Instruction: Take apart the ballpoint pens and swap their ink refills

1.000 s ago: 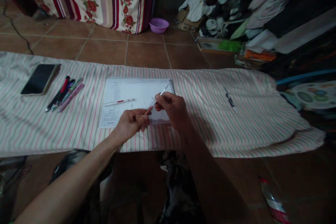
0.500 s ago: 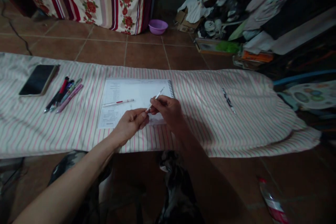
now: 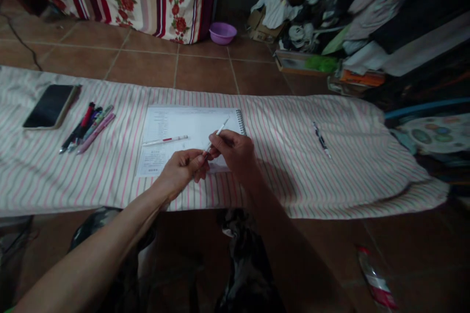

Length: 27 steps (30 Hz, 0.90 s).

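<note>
My left hand (image 3: 183, 167) and my right hand (image 3: 235, 150) meet over the lower part of an open spiral notebook (image 3: 198, 120). Between them a slim white pen (image 3: 222, 126) slants up and to the right. Its lower end is pinched in my left fingertips, while my right thumb and fingers are closed round its middle. Fingers hide part of the pen. On the notebook's left half lies a white pen with a red part (image 3: 165, 140), touched by neither hand.
Several pens (image 3: 88, 129) lie bunched at the left, beside a dark phone (image 3: 50, 106). A black and white pen (image 3: 321, 140) rests on the striped cloth (image 3: 282, 127) at the right. A bottle (image 3: 376, 279) with a red cap is on the floor, and a purple basin (image 3: 223, 33) stands beyond.
Both hands stay on the white pen, with only a small shift of the left fingers at its lower end. The whole view has moved slightly.
</note>
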Each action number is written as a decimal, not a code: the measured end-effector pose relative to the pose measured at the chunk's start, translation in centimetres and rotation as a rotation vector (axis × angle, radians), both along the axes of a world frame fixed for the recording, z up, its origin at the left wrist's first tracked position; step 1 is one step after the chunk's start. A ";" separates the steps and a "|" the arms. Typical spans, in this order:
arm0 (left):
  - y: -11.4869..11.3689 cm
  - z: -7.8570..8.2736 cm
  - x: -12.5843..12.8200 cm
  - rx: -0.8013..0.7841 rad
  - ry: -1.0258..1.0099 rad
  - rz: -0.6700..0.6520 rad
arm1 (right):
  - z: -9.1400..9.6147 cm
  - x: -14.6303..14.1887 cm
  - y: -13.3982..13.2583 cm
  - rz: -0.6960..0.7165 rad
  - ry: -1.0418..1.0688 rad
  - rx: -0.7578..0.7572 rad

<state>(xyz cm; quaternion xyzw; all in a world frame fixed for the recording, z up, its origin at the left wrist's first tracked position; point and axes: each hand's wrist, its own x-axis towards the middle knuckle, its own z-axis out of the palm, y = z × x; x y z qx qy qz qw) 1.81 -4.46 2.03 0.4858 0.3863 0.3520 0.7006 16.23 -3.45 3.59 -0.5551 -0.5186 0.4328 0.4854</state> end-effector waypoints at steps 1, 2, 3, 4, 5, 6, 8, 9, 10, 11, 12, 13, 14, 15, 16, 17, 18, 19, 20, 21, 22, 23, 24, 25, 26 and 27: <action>0.0 0.0 0.1 0.005 0.017 0.023 | 0.1 -0.1 -0.1 0.003 -0.020 0.009; -0.1 0.0 0.1 0.007 0.036 0.048 | 0.2 -0.2 -0.1 0.005 -0.034 0.016; -0.1 -0.1 0.2 0.005 0.053 0.073 | 0.3 -0.2 -0.1 0.005 -0.042 0.021; -0.2 -0.1 0.3 0.002 0.067 0.098 | 0.3 -0.3 -0.1 0.004 -0.047 0.023; -0.2 -0.2 0.3 -0.002 0.079 0.119 | 0.2 -0.3 0.0 0.004 -0.051 0.023; -0.3 -0.2 0.4 -0.007 0.090 0.133 | 0.1 -0.3 0.0 0.006 -0.056 0.021; -0.4 -0.5 0.5 -0.024 0.089 0.149 | -0.1 -0.2 0.0 0.011 -0.073 0.021; -0.4 -0.6 0.5 -0.032 0.083 0.161 | -0.2 -0.2 0.1 0.008 -0.084 0.025; -0.4 -0.8 0.6 -0.033 0.079 0.172 | -0.2 -0.2 0.1 0.000 -0.094 0.029; -0.4 -0.9 0.6 -0.031 0.077 0.182 | -0.3 -0.2 0.1 -0.013 -0.101 0.033; -0.4 -0.9 0.6 -0.023 0.079 0.196 | -0.4 -0.2 0.1 -0.026 -0.103 0.035; -0.3 -0.9 0.6 -0.020 0.081 0.212 | -0.5 -0.2 0.1 -0.034 -0.100 0.037; -0.3 -0.8 0.7 -0.025 0.081 0.225 | -0.5 -0.2 0.1 -0.040 -0.095 0.038; -0.2 -0.7 0.7 -0.045 0.073 0.233 | -0.6 -0.2 0.1 -0.045 -0.092 0.039; -0.1 -0.5 0.6 -0.077 0.059 0.231 | -0.6 -0.2 0.2 -0.048 -0.091 0.040; 0.0 -0.3 0.6 -0.110 0.046 0.223 | -0.7 -0.2 0.2 -0.050 -0.090 0.042; 0.0 -0.1 0.6 -0.137 0.036 0.207 | -0.7 -0.1 0.2 -0.051 -0.090 0.043; 0.1 0.1 0.6 -0.157 0.023 0.186 | -0.7 -0.1 0.3 -0.049 -0.092 0.042; 0.1 0.3 0.6 -0.169 0.003 0.169 | -0.7 0.0 0.3 -0.046 -0.094 0.042; 0.1 0.4 0.6 -0.179 -0.027 0.156 | -0.7 0.0 0.4 -0.044 -0.096 0.042; 0.1 0.6 0.6 -0.193 -0.068 0.151 | -0.6 0.1 0.4 -0.044 -0.094 0.040; 0.1 0.7 0.6 -0.217 -0.115 0.150 | -0.6 0.1 0.5 -0.048 -0.088 0.036; 0.1 0.9 0.6 -0.251 -0.160 0.145 | -0.5 0.2 0.6 -0.053 -0.078 0.029; 0.1 1.0 0.5 -0.291 -0.199 0.140 | -0.5 0.2 0.7 -0.056 -0.067 0.020; 0.1 1.1 0.5 -0.331 -0.228 0.132 | -0.4 0.3 0.8 -0.052 -0.055 0.008; 0.1 1.2 0.4 -0.368 -0.245 0.121 | -0.4 0.3 0.9 -0.038 -0.044 -0.004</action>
